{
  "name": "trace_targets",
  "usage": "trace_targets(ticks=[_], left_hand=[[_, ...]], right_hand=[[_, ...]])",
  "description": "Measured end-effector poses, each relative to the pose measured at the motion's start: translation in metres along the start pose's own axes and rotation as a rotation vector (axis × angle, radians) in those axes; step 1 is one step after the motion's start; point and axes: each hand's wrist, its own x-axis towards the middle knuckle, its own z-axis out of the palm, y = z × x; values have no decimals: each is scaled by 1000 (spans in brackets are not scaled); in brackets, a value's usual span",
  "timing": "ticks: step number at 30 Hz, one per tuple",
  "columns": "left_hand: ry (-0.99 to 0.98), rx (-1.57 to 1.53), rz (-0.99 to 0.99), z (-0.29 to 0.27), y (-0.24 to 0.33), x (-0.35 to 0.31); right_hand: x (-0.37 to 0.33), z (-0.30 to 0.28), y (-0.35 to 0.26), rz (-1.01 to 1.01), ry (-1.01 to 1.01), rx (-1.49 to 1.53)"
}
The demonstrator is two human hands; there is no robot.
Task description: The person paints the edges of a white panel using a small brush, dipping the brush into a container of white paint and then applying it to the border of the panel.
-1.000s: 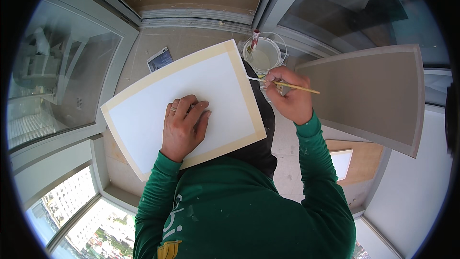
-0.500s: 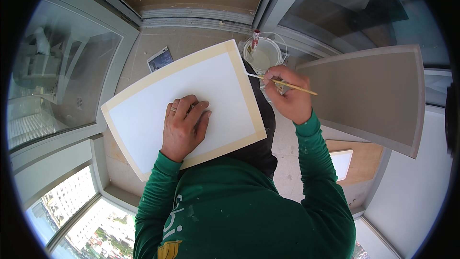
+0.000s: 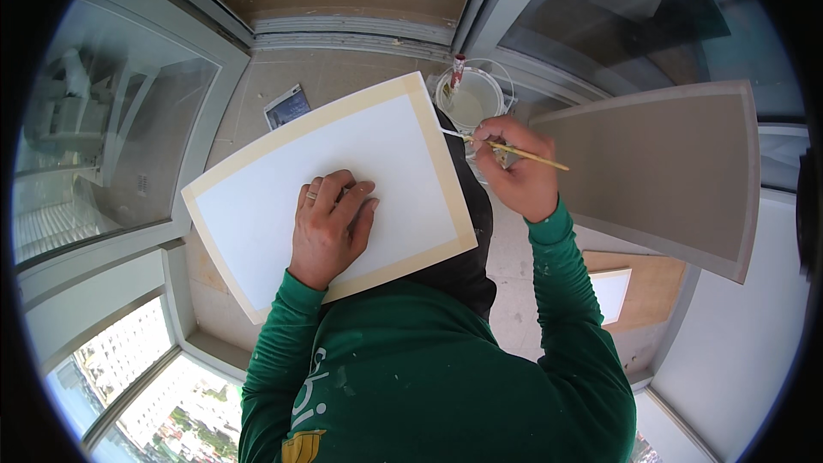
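A white board [image 3: 249, 227] with a tan tape border lies tilted across my lap. My left hand [image 3: 333, 219], a ring on one finger, rests on its white face with bent fingers set apart. At the board's right edge, my right hand [image 3: 519, 167] pinches a thin paintbrush [image 3: 538, 158] with a yellowish handle. The brush's white tip points left and meets the board's taped right edge; whether it touches cannot be made out. Just beyond my right hand stands a white bucket [image 3: 480, 101] with a red-handled brush [image 3: 457, 71] leaning in it.
A large grey-brown panel [image 3: 660, 171] with a paler border stands to the right. Below it, a small white panel [image 3: 609, 291] lies on a brown board [image 3: 656, 291]. A dark picture card [image 3: 286, 106] is on the floor beyond the board. Glass doors [image 3: 120, 120] flank the space.
The paintbrush tip has shifted very slightly along the board's right edge. Both hands stay almost where they were.
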Motion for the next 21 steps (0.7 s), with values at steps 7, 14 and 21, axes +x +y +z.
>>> trace_targets(ticks=[7,14,21], left_hand=[[-2,-2,0,0,0,0],[-1,-8,4,0,0,0],[-3,-5,1,0,0,0]], right_hand=[[-5,-3,-3,13,-43,-12],[-5,-5,-9,11,-40,-13],[-4,-7,-9,17,-51,-7]])
